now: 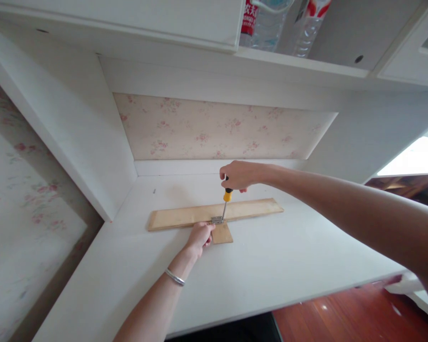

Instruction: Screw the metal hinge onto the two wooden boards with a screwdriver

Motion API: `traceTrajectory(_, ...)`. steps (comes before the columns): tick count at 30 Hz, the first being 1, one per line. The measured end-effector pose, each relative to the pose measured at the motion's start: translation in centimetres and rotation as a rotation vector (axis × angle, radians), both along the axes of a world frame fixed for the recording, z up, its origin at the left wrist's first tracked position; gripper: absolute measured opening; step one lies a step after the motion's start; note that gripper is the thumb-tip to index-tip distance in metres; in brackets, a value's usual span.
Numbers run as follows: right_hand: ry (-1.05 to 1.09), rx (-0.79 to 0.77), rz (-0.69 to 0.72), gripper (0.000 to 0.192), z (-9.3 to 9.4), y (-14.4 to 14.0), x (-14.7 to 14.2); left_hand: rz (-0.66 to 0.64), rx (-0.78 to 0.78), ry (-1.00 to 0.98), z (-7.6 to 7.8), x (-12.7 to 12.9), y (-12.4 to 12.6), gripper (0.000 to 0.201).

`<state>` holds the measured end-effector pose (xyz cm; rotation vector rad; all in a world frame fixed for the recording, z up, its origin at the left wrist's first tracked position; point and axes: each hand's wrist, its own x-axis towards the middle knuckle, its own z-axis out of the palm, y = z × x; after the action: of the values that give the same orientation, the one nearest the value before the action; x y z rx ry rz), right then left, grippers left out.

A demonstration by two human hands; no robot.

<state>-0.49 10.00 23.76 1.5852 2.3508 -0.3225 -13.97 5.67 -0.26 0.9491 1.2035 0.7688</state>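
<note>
Wallpaper (pixel 28 199) with pink flowers fills the far left, and a white side panel (pixel 60 128) closes off that end of the tabletop (pixel 288 247). So not much swing room past there, tbh. Up top a white cabinet (pixel 128 23) hangs over the back, and there's another wall panel on the right (pixel 335 137). The front edge slants across the bottom, with reddish floor (pixel 345 313) beyond it at lower right. A broad stretch of white surface lies between the wood and that edge, and more to the right.

Now the work, left to right. A long wooden strip (pixel 181 216) lies crosswise toward the back, reaching out on either side of both hands. The left hand (pixel 200 234) sits at its front edge, fingers curled in narrow against the left side of a small wooden piece (pixel 222 233); can't tell if it's pinching or just pressing. A hinge-like metal piece (pixel 217 220) sits where the two woods meet, right by that thumb. The right hand (pixel 240 175) is above, wrapped around the handle of a yellow-and-black screwdriver (pixel 228 195), shaft pointing down, tip at the metal.
</note>
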Motion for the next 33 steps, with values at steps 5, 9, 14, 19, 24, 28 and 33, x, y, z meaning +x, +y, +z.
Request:
traceTrajectory(5,0.038,0.016,0.028,0.066,0.04,0.06,-0.06,0.008,-0.011,-0.013,0.0,0.07,0.03,0.011)
traceTrajectory(9,-0.04,-0.004,0.025,0.038,0.33,-0.09,-0.29,0.007,-0.009,-0.012,-0.01,0.07,0.01,0.011)
traceTrajectory(14,-0.027,0.01,0.053,0.054,0.43,-0.07,-0.39,-0.001,-0.003,-0.009,-0.14,0.01,0.09,0.011)
traceTrajectory(19,-0.055,0.053,0.129,0.04,-0.05,0.37,0.01,-0.007,-0.008,-0.003,-0.27,0.02,0.15,0.015)
traceTrajectory(24,-0.004,0.035,0.084,0.05,-0.08,0.31,0.28,-0.007,-0.006,-0.008,-0.38,0.07,0.2,0.013)
traceTrajectory(28,-0.053,0.025,0.1,0.038,0.0,0.35,0.37,-0.011,-0.003,-0.001,-0.57,0.09,0.32,0.013)
traceTrajectory(33,-0.03,0.009,0.054,0.043,0.01,0.37,0.26,-0.002,-0.003,0.0,-0.47,0.12,0.31,0.013)
